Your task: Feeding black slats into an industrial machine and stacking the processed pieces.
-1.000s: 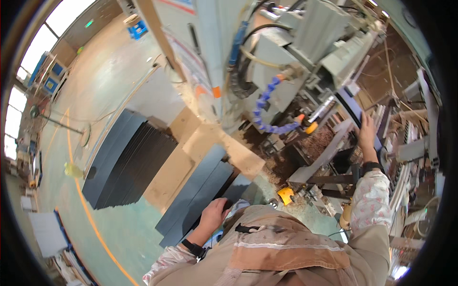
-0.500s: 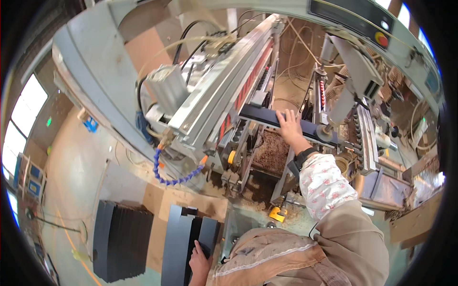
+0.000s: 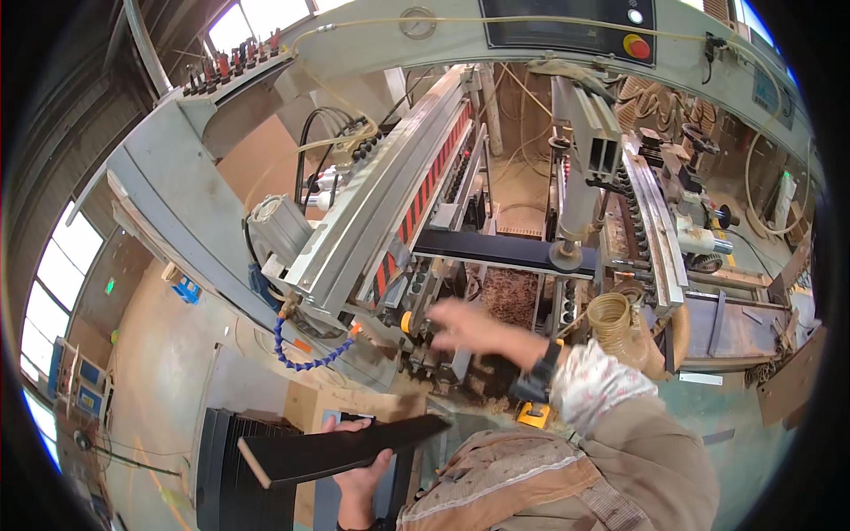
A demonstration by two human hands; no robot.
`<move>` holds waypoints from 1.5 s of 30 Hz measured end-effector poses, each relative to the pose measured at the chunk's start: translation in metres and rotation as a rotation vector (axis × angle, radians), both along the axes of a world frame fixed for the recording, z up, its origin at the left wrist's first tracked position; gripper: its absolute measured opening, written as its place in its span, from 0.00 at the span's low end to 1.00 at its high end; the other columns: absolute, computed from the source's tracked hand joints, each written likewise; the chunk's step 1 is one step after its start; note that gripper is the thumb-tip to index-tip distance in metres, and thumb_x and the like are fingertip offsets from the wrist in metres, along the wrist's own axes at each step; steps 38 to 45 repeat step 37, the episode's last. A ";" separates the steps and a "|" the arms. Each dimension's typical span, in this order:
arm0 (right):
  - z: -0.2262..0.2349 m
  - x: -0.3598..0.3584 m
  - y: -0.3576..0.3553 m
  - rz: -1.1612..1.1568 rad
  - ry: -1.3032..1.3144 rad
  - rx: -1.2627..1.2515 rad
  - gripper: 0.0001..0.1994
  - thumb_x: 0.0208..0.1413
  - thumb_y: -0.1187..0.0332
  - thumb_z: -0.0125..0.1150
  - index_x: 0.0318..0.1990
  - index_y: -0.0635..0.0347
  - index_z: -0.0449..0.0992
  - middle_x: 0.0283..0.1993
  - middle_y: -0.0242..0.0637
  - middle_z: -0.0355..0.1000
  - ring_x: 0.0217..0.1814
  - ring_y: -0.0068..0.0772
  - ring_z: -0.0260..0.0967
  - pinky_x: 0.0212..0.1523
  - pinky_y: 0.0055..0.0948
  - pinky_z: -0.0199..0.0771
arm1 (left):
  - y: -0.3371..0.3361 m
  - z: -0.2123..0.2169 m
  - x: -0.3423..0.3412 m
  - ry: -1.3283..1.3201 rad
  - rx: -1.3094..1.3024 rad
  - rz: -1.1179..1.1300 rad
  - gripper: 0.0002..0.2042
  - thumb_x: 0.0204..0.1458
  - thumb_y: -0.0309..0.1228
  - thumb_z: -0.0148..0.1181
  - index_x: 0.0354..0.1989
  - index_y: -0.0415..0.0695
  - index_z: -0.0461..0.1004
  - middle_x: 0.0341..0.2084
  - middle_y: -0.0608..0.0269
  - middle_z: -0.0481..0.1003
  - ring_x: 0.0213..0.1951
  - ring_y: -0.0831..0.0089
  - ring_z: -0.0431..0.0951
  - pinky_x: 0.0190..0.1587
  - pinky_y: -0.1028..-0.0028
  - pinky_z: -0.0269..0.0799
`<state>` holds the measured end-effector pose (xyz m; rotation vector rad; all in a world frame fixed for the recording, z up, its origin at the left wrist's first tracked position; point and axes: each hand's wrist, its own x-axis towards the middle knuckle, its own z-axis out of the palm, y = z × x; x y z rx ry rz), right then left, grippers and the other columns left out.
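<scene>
My left hand (image 3: 356,469) grips a dark board (image 3: 341,450) at its middle, thumb on one side and fingers on the other. The board is raised and tilted above the stacked boards, its pale cut end toward the left. Blurred by motion, my right hand (image 3: 474,329) reaches leftward with fingers stretched out and nothing in it. It hovers in front of the machine, near a yellow round knob (image 3: 407,321). Another dark board (image 3: 496,250) lies across the machine, under a round clamp pad (image 3: 566,256) at its right part.
A stack of dark boards (image 3: 232,478) stands at lower left beside cardboard (image 3: 305,403). A blue segmented hose (image 3: 305,363) curls at the machine's left front. A clear ribbed hose (image 3: 611,323) stands at the right. Overhead runs a control panel (image 3: 567,34) with a red button.
My right hand has left the board on the machine and moved down and left. My left hand has lifted a board from the pile. The view has shifted, showing more of the machine's top.
</scene>
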<state>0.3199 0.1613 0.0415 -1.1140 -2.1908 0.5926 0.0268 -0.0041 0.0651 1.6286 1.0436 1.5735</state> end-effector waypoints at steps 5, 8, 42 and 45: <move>0.030 -0.052 -0.090 0.596 0.303 -0.399 0.36 0.51 0.55 0.62 0.65 0.60 0.57 0.55 0.52 0.66 0.57 0.45 0.64 0.57 0.36 0.62 | 0.029 0.001 0.037 -0.392 -0.049 -0.198 0.34 0.42 0.28 0.71 0.56 0.43 0.56 0.42 0.57 0.69 0.50 0.58 0.71 0.55 0.57 0.67; 0.041 -0.042 -0.100 0.432 0.324 -0.445 0.34 0.49 0.55 0.64 0.61 0.60 0.61 0.46 0.47 0.71 0.49 0.43 0.69 0.49 0.35 0.67 | 0.036 -0.003 0.054 -0.532 -0.199 -0.165 0.31 0.45 0.32 0.66 0.57 0.43 0.57 0.47 0.55 0.68 0.50 0.57 0.71 0.58 0.58 0.63; 0.003 0.046 -0.115 -0.049 0.390 -0.488 0.35 0.46 0.56 0.69 0.60 0.57 0.62 0.54 0.40 0.69 0.55 0.31 0.66 0.57 0.32 0.63 | -0.001 -0.102 -0.012 0.128 -0.727 -0.276 0.19 0.51 0.21 0.62 0.52 0.40 0.68 0.40 0.60 0.76 0.43 0.74 0.76 0.47 0.76 0.72; 0.003 0.046 -0.115 -0.049 0.390 -0.488 0.35 0.46 0.56 0.69 0.60 0.57 0.62 0.54 0.40 0.69 0.55 0.31 0.66 0.57 0.32 0.63 | -0.001 -0.102 -0.012 0.128 -0.727 -0.276 0.19 0.51 0.21 0.62 0.52 0.40 0.68 0.40 0.60 0.76 0.43 0.74 0.76 0.47 0.76 0.72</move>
